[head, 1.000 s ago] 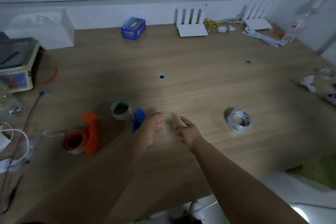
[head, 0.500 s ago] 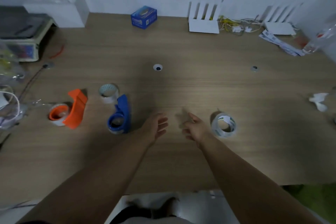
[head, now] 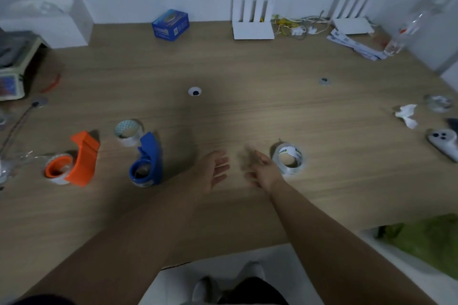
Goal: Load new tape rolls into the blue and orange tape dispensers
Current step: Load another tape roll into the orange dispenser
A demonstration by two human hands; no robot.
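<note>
A blue tape dispenser (head: 148,160) lies on the wooden table (head: 247,62), left of my hands. Further left lies an orange tape dispenser (head: 76,160) with a roll in its wheel. A clear tape roll (head: 128,129) stands just behind the blue dispenser. Another clear tape roll (head: 288,158) lies right beside my right hand (head: 262,169). My left hand (head: 210,172) hovers open over the table, a little right of the blue dispenser. Both hands hold nothing, fingers spread.
At the back stand a blue box (head: 170,24), two white routers (head: 252,23) with cables, and papers (head: 354,43). A scale (head: 12,69) and wires sit at the left edge. A white controller (head: 443,141) and crumpled paper (head: 406,114) lie at right.
The view has tilted and steadied, bringing the dispensers fully into sight. Both hands stay open over the table; the right hand has come closer to the clear roll.
</note>
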